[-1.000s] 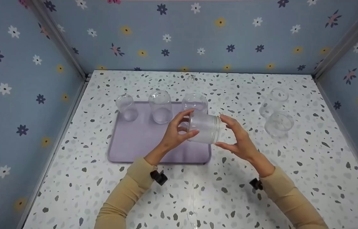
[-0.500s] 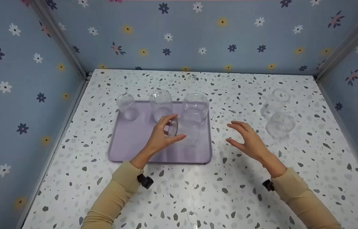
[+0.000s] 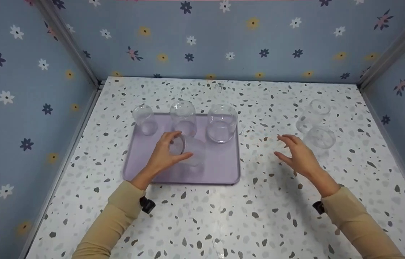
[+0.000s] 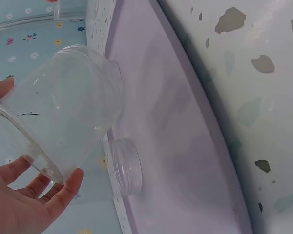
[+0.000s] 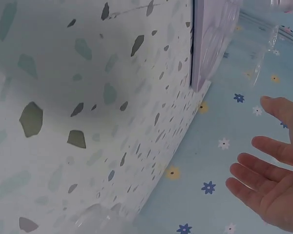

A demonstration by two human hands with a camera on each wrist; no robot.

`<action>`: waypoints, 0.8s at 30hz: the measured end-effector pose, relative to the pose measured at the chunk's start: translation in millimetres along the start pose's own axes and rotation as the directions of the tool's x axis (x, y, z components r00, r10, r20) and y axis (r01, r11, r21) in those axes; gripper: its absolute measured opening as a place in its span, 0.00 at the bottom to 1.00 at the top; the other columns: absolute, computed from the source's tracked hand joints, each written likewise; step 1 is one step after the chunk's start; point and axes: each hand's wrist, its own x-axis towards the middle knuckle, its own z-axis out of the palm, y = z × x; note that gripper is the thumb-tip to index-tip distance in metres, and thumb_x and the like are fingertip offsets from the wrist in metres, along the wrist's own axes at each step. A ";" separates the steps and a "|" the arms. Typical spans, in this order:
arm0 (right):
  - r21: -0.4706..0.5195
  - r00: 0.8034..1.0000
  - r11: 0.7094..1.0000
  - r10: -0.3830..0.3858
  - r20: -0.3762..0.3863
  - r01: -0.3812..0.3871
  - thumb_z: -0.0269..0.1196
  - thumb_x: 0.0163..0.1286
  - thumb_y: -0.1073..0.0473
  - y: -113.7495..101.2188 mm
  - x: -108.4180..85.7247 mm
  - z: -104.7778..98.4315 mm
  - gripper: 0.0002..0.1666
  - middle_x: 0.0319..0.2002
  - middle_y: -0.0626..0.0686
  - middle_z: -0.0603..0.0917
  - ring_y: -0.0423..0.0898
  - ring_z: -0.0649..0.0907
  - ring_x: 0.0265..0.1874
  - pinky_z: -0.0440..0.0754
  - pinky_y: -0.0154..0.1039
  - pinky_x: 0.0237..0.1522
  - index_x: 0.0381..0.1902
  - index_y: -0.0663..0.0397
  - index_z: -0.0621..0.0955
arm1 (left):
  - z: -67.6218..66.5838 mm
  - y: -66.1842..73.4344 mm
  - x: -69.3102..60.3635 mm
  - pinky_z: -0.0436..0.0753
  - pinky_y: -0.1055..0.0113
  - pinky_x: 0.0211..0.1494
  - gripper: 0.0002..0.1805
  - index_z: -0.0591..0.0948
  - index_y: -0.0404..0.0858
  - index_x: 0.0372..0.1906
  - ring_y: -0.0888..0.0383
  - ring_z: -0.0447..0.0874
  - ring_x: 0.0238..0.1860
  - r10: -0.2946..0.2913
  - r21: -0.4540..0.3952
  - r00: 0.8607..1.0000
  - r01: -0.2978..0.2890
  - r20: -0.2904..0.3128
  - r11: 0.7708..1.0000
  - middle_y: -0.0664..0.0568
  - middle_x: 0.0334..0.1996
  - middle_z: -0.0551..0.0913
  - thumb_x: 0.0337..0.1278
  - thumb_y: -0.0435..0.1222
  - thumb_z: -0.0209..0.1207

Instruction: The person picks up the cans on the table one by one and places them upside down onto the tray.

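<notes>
My left hand (image 3: 162, 155) grips a clear jar (image 3: 194, 153) by one end, thumb and fingers spread around its rim. The jar is tilted above the purple tray (image 3: 220, 171). In the left wrist view, the held jar (image 4: 63, 97) has its other end slanting down toward the tray. Along the tray's far side stand a small clear jar (image 3: 145, 120), a taller one (image 3: 183, 117) and a wide one (image 3: 222, 124). My right hand (image 3: 300, 157) holds nothing; its fingers are bent loosely, thumb apart, close to a clear jar (image 3: 320, 138) on the right.
Behind that right-hand jar stands another clear jar (image 3: 312, 117). The speckled table (image 3: 202, 216) is bounded by flowered blue panels (image 3: 202, 36) at the back and both sides. Transparent walls make some jar outlines hard to make out.
My right hand has let go of the jar and moved right, toward the two jars there. The left hand has carried the jar leftward over the tray, uncovering the wide jar.
</notes>
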 end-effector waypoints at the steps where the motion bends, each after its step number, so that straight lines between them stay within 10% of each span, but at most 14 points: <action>1: -0.010 1.000 1.000 0.014 0.011 -0.014 0.64 0.56 0.58 2.0 -0.3 -2.1 0.29 0.51 0.64 0.71 0.58 0.75 0.43 0.75 0.51 0.39 0.54 0.65 0.71 | -2.2 -1.2 -1.0 0.69 0.58 0.50 0.43 0.68 0.34 0.57 0.49 0.68 0.46 -0.016 0.016 1.000 0.016 0.001 1.000 0.43 0.48 0.70 0.31 0.49 0.70; 24: -0.192 0.970 0.961 0.222 0.099 -0.200 0.63 0.56 0.57 48.0 -5.8 -42.2 0.37 0.49 0.76 0.66 0.69 0.66 0.48 0.67 0.60 0.45 0.54 0.80 0.64 | -53.8 -25.1 -13.1 0.66 0.45 0.53 0.45 0.65 0.35 0.61 0.41 0.63 0.55 -0.168 0.301 0.985 0.150 0.037 0.942 0.37 0.57 0.62 0.34 0.51 0.67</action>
